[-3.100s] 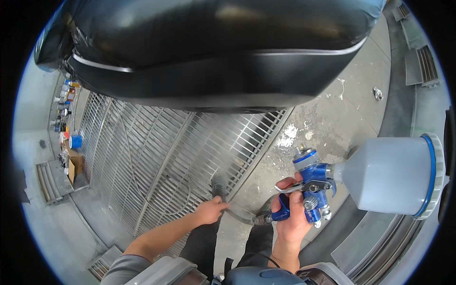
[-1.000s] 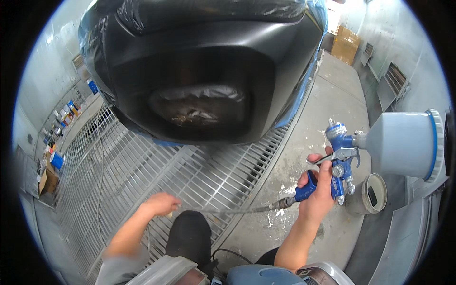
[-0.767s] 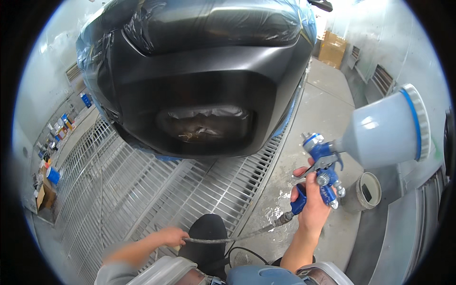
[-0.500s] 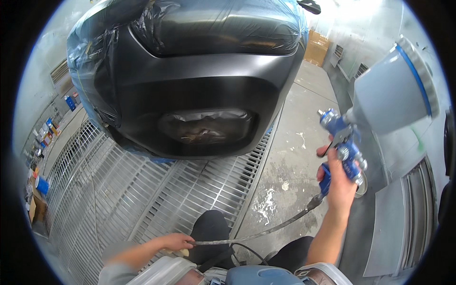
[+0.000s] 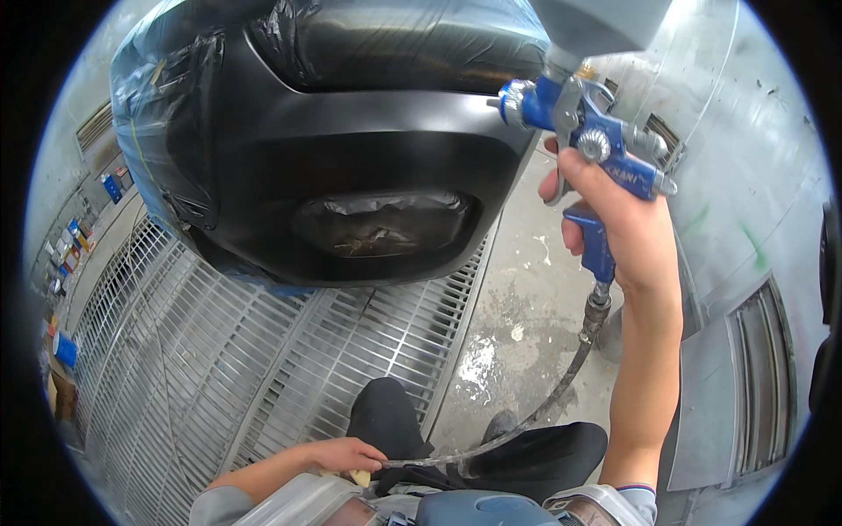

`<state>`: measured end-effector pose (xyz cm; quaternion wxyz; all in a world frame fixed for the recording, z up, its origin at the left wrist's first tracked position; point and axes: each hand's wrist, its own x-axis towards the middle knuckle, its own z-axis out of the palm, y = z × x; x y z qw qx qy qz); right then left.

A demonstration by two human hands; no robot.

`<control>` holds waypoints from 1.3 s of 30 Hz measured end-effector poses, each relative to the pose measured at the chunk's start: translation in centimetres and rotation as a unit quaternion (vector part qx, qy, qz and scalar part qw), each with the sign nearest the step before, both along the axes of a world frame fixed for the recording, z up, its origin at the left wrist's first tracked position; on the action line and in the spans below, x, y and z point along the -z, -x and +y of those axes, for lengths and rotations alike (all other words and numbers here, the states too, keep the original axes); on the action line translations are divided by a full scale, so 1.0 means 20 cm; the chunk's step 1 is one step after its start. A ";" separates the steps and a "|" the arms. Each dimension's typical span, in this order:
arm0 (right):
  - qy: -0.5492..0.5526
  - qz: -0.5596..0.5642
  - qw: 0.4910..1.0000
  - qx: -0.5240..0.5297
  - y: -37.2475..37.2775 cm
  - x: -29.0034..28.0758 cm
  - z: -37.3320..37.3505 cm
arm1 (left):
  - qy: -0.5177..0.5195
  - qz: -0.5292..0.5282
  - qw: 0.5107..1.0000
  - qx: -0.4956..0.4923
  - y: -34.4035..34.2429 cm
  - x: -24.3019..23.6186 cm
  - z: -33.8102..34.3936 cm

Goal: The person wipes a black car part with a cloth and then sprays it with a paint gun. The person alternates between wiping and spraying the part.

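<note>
Gun [image 5: 595, 145]: raised at upper right, overlapping the bumper's [image 5: 368, 153] right end in view; nozzle [image 5: 517, 103] points left.
Right hand [image 5: 631, 219]: wrapped round the gun's handle [image 5: 598, 250], fingers at the trigger [image 5: 568, 110]; can't tell if it's pulled.
Left hand [image 5: 349, 455]: closed on the hose [image 5: 561, 390], low near the lower edge.
Cup [image 5: 601, 22]: above the gun, cropped; fill level not visible.
Weight: probably moderate, top-heavy if the cup is full.
Stiffness: gun looks rigid; hose should flex but drag on the handle's base.
Grip: handle is the right hold; smooth, likely slick if wet. Nozzle probably the delicate bit, fingers off.
Bumper surface: dark, smooth, satin sheen; low recess holds crumpled sheeting.
Film [image 5: 421, 39]: wrinkled, over the upper and left parts.
Grating [image 5: 263, 377]: metal bars, below and left.
Floor [image 5: 509, 337]: grey, pale splatters, right of the grating.
Room: pale walls [image 5: 750, 131], louvred vent [image 5: 763, 373] at right, tins [image 5: 70, 247] at far left.
</note>
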<state>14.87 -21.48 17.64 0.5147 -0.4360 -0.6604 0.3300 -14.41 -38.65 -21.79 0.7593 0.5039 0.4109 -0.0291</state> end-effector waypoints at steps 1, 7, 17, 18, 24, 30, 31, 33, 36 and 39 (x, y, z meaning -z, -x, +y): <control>-0.005 0.002 1.000 -0.017 0.01 -0.03 0.01 | -0.003 0.006 1.000 0.001 -0.01 -0.03 0.00; 0.021 0.003 0.999 0.034 -0.12 -0.04 0.03 | -0.067 0.002 0.998 0.001 -0.06 -0.12 0.00; -0.003 -0.073 0.972 0.224 -0.46 -0.03 0.11 | -0.051 -0.040 0.997 -0.038 -0.16 -0.17 0.02; 0.001 -0.074 0.975 0.209 -0.40 -0.04 0.11 | -0.051 -0.038 0.997 -0.041 -0.16 -0.17 0.02; -0.011 -0.084 0.995 0.055 0.02 -0.14 0.01 | -0.069 -0.024 0.997 -0.039 -0.16 -0.16 -0.02; -0.035 -0.070 0.986 -0.149 0.22 -0.28 0.08 | -0.092 -0.030 0.991 -0.092 -0.17 -0.27 -0.05; -0.038 -0.074 0.986 -0.142 0.22 -0.29 0.09 | -0.100 -0.035 0.989 -0.106 -0.17 -0.29 -0.06; -0.044 -0.080 0.988 -0.126 0.20 -0.30 0.12 | -0.084 -0.031 0.990 -0.113 -0.18 -0.36 -0.06; -0.020 -0.094 0.993 -0.073 0.06 -0.30 0.20 | -0.079 -0.038 0.990 -0.110 -0.19 -0.44 -0.04; 0.007 -0.096 0.995 -0.010 -0.09 -0.30 0.27 | -0.097 -0.050 0.987 -0.116 -0.20 -0.48 -0.05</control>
